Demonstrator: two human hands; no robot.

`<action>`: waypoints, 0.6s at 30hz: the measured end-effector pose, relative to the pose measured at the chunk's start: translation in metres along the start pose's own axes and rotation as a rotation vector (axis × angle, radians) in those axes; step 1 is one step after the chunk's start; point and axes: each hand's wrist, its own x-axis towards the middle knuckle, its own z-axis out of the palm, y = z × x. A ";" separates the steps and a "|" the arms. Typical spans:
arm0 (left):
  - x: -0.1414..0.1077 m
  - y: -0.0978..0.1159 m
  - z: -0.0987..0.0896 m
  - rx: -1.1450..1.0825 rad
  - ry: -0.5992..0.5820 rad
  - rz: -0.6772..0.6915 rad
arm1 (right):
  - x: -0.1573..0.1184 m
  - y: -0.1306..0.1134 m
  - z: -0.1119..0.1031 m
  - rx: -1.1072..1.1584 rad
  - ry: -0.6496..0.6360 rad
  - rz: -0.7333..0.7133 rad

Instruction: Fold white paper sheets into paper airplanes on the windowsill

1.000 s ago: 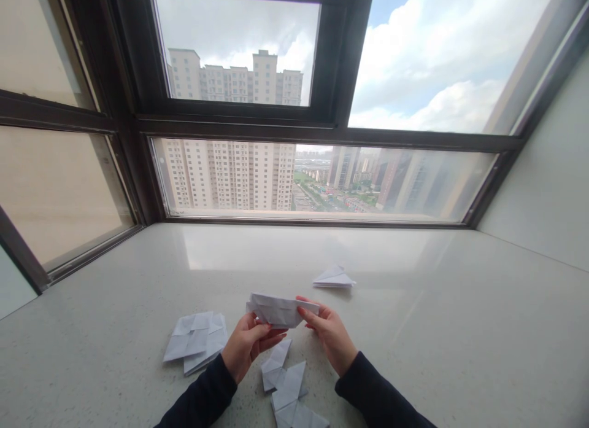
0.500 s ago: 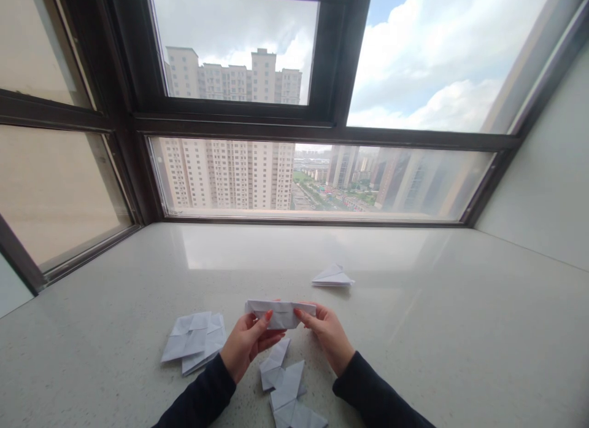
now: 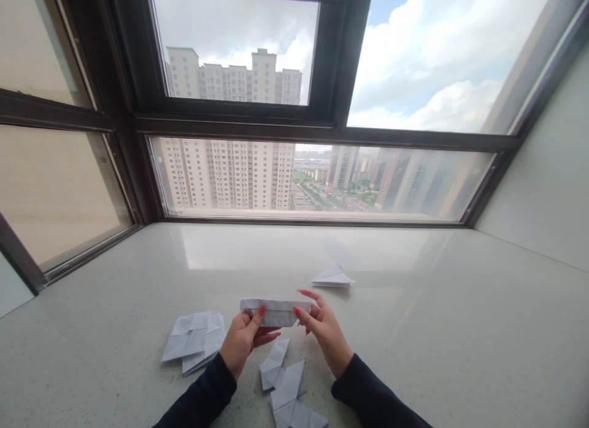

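Observation:
A long white piece of folded paper (image 3: 278, 313) is held up above the counter, with a folded strip along its upper edge. My left hand (image 3: 243, 342) grips its left end, thumb in front and fingers behind. At the right end, my right hand (image 3: 326, 330) has its thumb on the front face, and its index finger is raised above the top edge. Below the hands lie several loose folded paper pieces (image 3: 288, 385), partly overlapping. Left of my left hand sits a stack of flat folded papers (image 3: 193, 339).
A pointed folded paper (image 3: 333, 276) lies behind my right hand on the speckled white counter (image 3: 437, 330). Dark window frames (image 3: 322, 133) close off the back and left. A pale wall (image 3: 547, 170) rises on the right.
The folded paper has shifted slightly left and its front now shows flatter. My right index finger has lifted off the top edge. The other papers have stayed put.

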 end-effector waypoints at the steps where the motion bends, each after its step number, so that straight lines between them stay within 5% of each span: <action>1: 0.000 0.000 0.000 0.003 0.001 0.003 | 0.000 0.000 0.001 0.023 0.010 0.020; 10: 0.002 -0.006 -0.001 0.072 -0.034 -0.003 | -0.002 0.004 -0.001 0.241 -0.034 0.314; 18: 0.003 -0.008 -0.001 0.094 0.016 0.073 | 0.007 -0.007 -0.018 0.084 -0.058 0.260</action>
